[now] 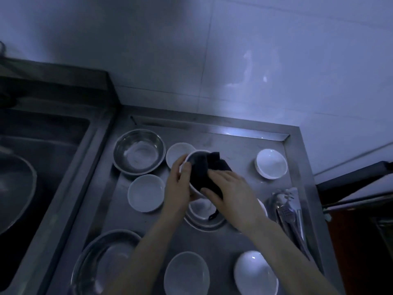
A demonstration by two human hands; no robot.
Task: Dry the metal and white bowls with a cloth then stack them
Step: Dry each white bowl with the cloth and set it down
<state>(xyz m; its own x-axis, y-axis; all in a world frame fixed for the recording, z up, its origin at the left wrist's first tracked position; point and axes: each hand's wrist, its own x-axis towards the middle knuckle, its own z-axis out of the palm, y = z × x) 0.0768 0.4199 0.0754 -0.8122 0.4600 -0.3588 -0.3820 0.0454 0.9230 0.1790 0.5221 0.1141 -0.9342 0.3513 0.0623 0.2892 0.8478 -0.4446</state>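
My left hand (177, 184) grips the rim of a white bowl (192, 157) held above the steel counter (234, 150). My right hand (228, 188) presses a dark cloth (204, 171) into that bowl; the cloth covers most of its inside. Under my hands a metal bowl (204, 222) holds a white bowl (202, 206). A large metal bowl (139, 151) stands at the back left, another metal bowl (102, 260) at the front left. Several white bowls lie around: back (177, 153), left (145, 192), back right (271, 163), front (187, 273), front right (255, 273).
A dark sink (32, 167) with a pan in it lies to the left of the counter. Metal utensils (287, 211) lie near the counter's right edge. A tiled wall (234, 60) rises behind. A dark edge of furniture stands to the right.
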